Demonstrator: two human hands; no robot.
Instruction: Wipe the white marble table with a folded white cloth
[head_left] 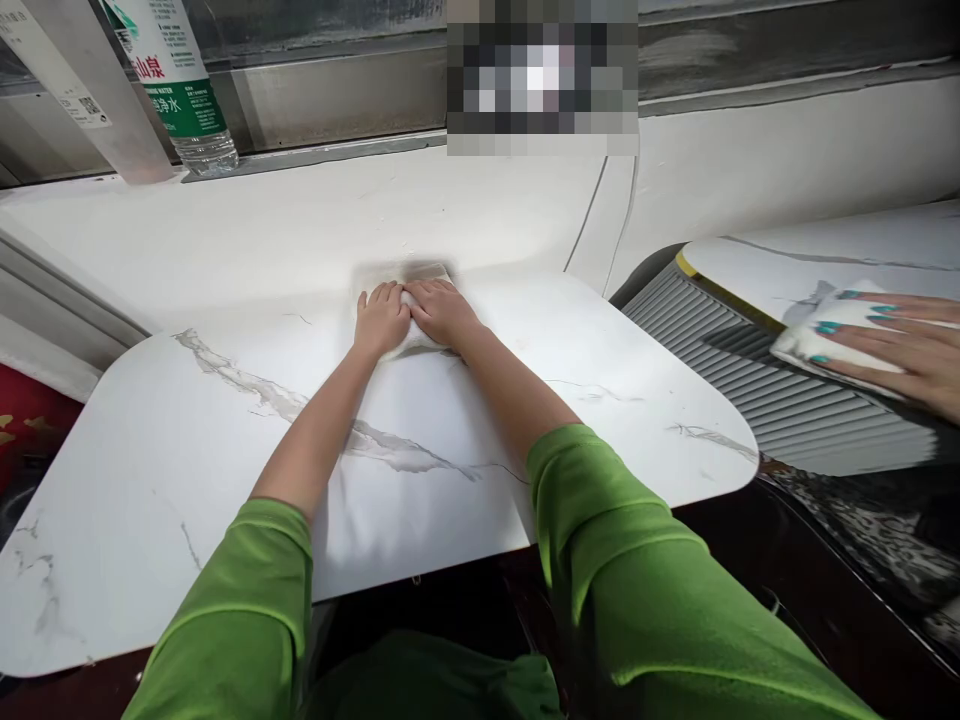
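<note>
My left hand (pixel 382 318) and my right hand (pixel 442 310) are side by side at the back of the white marbled table (pixel 225 470), touching each other near the thumbs. Both are closed over a whitish cloth (pixel 420 343) and press it down against the tabletop close to the wall. The fingers point away from me, held close together. Edges of the cloth show beyond and below the hands; the rest of it is hidden beneath them.
A green-labelled water bottle (pixel 187 110) and a translucent container (pixel 112 100) stand on the window ledge. Cables (pixel 626 215) run down the white wall (pixel 300 220). At right, a co-worker's hand (pixel 900 340) presses a white cloth (pixel 810 345) on another marbled table (pixel 840 240) beside a grey ribbed panel (pixel 697 340).
</note>
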